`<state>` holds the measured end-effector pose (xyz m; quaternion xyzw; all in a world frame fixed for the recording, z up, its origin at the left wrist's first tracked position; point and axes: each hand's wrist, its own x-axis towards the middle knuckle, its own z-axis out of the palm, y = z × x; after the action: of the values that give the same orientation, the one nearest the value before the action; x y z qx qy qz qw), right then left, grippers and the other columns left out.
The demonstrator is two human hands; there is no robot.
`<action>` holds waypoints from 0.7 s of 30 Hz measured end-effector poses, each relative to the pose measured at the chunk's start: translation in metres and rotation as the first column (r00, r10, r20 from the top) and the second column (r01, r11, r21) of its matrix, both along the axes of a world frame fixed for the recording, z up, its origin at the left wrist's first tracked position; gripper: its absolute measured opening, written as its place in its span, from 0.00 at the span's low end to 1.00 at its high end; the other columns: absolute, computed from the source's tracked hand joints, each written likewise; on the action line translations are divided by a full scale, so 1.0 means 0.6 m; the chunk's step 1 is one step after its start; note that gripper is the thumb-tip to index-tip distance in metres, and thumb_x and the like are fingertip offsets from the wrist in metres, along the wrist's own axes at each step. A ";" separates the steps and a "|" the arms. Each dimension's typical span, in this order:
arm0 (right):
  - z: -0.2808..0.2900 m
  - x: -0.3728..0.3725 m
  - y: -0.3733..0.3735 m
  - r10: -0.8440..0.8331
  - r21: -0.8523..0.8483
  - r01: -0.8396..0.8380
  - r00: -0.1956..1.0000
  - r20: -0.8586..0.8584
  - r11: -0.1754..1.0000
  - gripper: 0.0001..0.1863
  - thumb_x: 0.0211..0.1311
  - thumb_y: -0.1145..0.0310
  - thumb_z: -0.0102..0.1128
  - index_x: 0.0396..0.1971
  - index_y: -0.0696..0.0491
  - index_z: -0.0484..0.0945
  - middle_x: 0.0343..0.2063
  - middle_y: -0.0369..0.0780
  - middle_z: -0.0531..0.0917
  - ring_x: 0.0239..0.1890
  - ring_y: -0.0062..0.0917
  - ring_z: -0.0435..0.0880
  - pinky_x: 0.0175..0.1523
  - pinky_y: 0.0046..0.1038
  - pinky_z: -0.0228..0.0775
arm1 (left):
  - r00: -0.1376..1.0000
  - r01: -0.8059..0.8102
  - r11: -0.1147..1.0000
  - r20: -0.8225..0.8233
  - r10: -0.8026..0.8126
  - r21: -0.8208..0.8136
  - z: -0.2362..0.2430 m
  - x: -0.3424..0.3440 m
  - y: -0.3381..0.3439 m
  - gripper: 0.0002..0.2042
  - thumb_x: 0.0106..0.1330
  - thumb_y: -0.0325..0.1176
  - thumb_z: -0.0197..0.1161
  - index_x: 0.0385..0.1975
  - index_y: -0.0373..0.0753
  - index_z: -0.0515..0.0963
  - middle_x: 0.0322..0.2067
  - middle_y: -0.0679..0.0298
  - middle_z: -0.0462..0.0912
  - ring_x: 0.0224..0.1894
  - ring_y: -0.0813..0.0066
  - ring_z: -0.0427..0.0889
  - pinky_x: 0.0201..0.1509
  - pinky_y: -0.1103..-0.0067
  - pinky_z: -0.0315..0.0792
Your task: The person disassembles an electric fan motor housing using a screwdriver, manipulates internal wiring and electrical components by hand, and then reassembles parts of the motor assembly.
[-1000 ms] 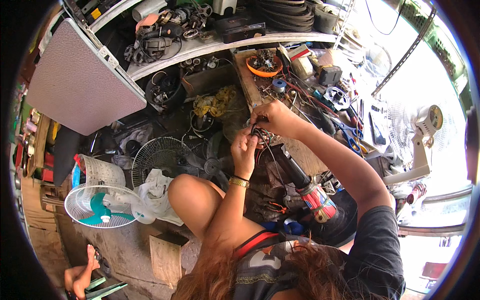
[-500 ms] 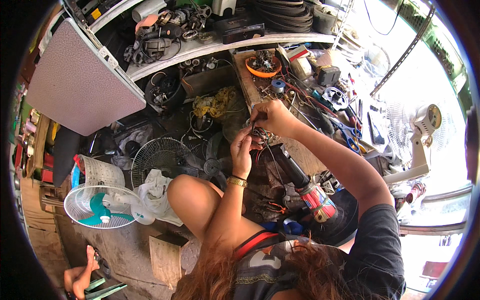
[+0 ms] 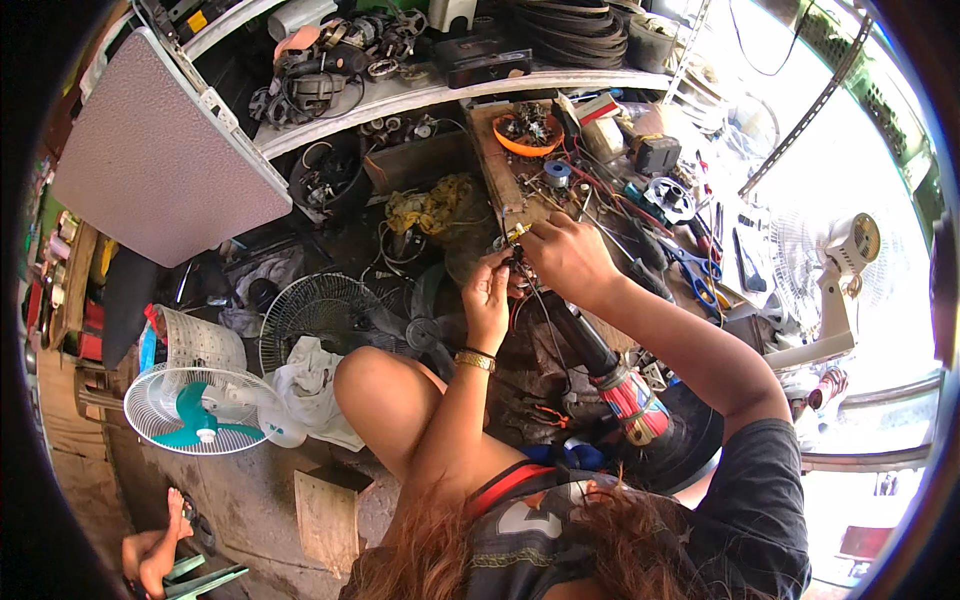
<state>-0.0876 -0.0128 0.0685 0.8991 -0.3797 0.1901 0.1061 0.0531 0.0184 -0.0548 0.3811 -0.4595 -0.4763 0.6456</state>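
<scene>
My left hand [image 3: 488, 292], with a gold bracelet on the wrist, and my right hand [image 3: 563, 256] meet over the edge of a cluttered wooden workbench [image 3: 497, 170]. Between their fingertips they pinch a small brass-coloured part [image 3: 516, 236] with thin wires [image 3: 530, 300] trailing down from it. Both hands are closed on this wired part. Below the hands a dark pole with a red striped grip [image 3: 630, 400] slants down toward my lap. My bare knee [image 3: 375, 385] sits left of it.
A small fan with teal blades [image 3: 200, 415], a loose fan grille [image 3: 320, 320] and a white cloth [image 3: 310, 385] lie to the left. An orange bowl [image 3: 527, 135], blue scissors [image 3: 695, 275], a white fan [image 3: 845, 250] and a grey panel [image 3: 165, 170] surround the bench. Another person's foot [image 3: 155, 550] shows lower left.
Both hands stay together on the small wired part. Only slight finger movement shows; nothing has been picked up or put down.
</scene>
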 end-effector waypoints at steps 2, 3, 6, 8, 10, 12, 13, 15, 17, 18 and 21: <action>-0.006 -0.002 -0.004 -0.022 0.031 0.021 1.000 0.012 0.999 0.06 0.48 0.67 0.63 0.25 0.53 0.77 0.26 0.37 0.79 0.33 0.32 0.80 0.34 0.34 0.76 | 1.000 0.002 1.000 -0.001 -0.002 -0.001 0.005 -0.001 0.000 0.13 0.74 0.30 0.51 0.53 0.35 0.74 0.40 0.66 0.80 0.34 0.83 0.81 0.34 0.84 0.80; -0.007 0.001 -0.006 -0.026 0.057 0.024 0.999 0.035 0.998 0.06 0.48 0.67 0.62 0.25 0.53 0.77 0.26 0.38 0.79 0.33 0.32 0.80 0.35 0.34 0.76 | 1.000 0.002 1.000 0.013 -0.002 -0.002 0.005 0.000 0.000 0.13 0.74 0.30 0.52 0.53 0.35 0.74 0.40 0.66 0.80 0.34 0.83 0.81 0.34 0.84 0.80; -0.020 -0.001 -0.009 -0.080 0.211 0.041 0.980 0.181 0.977 0.05 0.49 0.69 0.60 0.26 0.52 0.79 0.26 0.39 0.81 0.35 0.34 0.81 0.35 0.34 0.76 | 0.999 0.002 1.000 0.042 -0.001 -0.011 0.004 0.004 0.000 0.12 0.74 0.30 0.52 0.53 0.35 0.74 0.39 0.66 0.80 0.33 0.83 0.81 0.34 0.84 0.79; -0.038 -0.004 -0.009 -0.092 0.227 0.014 0.937 0.337 0.974 0.05 0.48 0.69 0.60 0.27 0.52 0.79 0.26 0.40 0.82 0.35 0.34 0.82 0.34 0.34 0.75 | 0.999 0.006 1.000 0.045 -0.005 -0.028 0.004 0.004 -0.001 0.12 0.74 0.31 0.51 0.52 0.35 0.75 0.39 0.66 0.80 0.33 0.83 0.81 0.34 0.84 0.79; -0.056 -0.003 0.000 -0.041 0.127 -0.030 0.853 0.520 0.991 0.04 0.48 0.70 0.61 0.26 0.51 0.78 0.24 0.40 0.81 0.33 0.35 0.81 0.34 0.34 0.74 | 0.999 -0.001 1.000 0.043 0.002 -0.023 0.004 0.004 -0.001 0.12 0.74 0.30 0.51 0.52 0.34 0.75 0.40 0.66 0.80 0.33 0.82 0.81 0.34 0.84 0.80; -0.069 -0.010 0.012 -0.012 0.095 -0.033 0.899 0.437 0.995 0.06 0.45 0.71 0.64 0.26 0.52 0.78 0.23 0.38 0.80 0.30 0.34 0.79 0.33 0.34 0.73 | 0.996 -0.020 0.999 0.081 0.023 -0.031 0.007 0.003 -0.001 0.12 0.74 0.30 0.50 0.51 0.34 0.75 0.41 0.66 0.79 0.33 0.82 0.81 0.35 0.83 0.80; -0.072 -0.015 0.017 -0.001 0.080 -0.033 0.919 0.394 0.996 0.07 0.44 0.72 0.66 0.26 0.52 0.78 0.22 0.38 0.79 0.29 0.34 0.78 0.33 0.34 0.72 | 0.992 -0.036 0.998 0.120 0.041 -0.042 0.010 0.002 -0.001 0.12 0.74 0.30 0.49 0.51 0.33 0.75 0.42 0.65 0.79 0.33 0.82 0.81 0.35 0.83 0.80; -0.072 -0.023 0.020 0.012 0.040 -0.025 0.950 0.312 0.999 0.08 0.45 0.70 0.67 0.26 0.51 0.78 0.24 0.36 0.79 0.30 0.32 0.78 0.33 0.33 0.72 | 0.988 -0.044 0.998 0.147 0.051 -0.054 0.011 0.003 -0.001 0.12 0.75 0.29 0.48 0.51 0.33 0.75 0.42 0.65 0.78 0.33 0.82 0.81 0.35 0.83 0.80; -0.063 -0.025 0.021 -0.010 0.027 0.004 0.971 0.240 1.000 0.08 0.45 0.68 0.67 0.26 0.50 0.78 0.26 0.35 0.79 0.31 0.30 0.78 0.34 0.32 0.73 | 0.992 -0.029 0.998 0.125 0.036 -0.054 0.006 0.008 -0.002 0.12 0.75 0.29 0.48 0.51 0.32 0.75 0.43 0.65 0.78 0.33 0.82 0.81 0.36 0.82 0.81; -0.055 -0.024 0.025 -0.032 0.029 0.025 0.970 0.241 0.999 0.08 0.45 0.67 0.67 0.26 0.50 0.78 0.27 0.35 0.80 0.31 0.30 0.78 0.34 0.32 0.73 | 0.993 -0.026 0.999 0.116 0.030 -0.040 0.006 0.008 -0.002 0.12 0.75 0.29 0.48 0.51 0.32 0.75 0.43 0.65 0.78 0.33 0.81 0.81 0.36 0.82 0.81; -0.040 -0.021 0.038 -0.046 0.010 0.045 0.972 0.231 0.999 0.08 0.46 0.65 0.67 0.27 0.48 0.79 0.29 0.33 0.79 0.31 0.28 0.77 0.34 0.31 0.73 | 0.995 -0.020 1.000 0.102 0.022 -0.016 0.005 0.009 -0.001 0.12 0.75 0.29 0.48 0.50 0.32 0.75 0.42 0.65 0.78 0.33 0.81 0.81 0.36 0.82 0.81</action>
<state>-0.1004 0.0100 0.0447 0.8623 -0.4103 0.2901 0.0634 0.0585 0.0179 -0.0515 0.4050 -0.4913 -0.4460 0.6291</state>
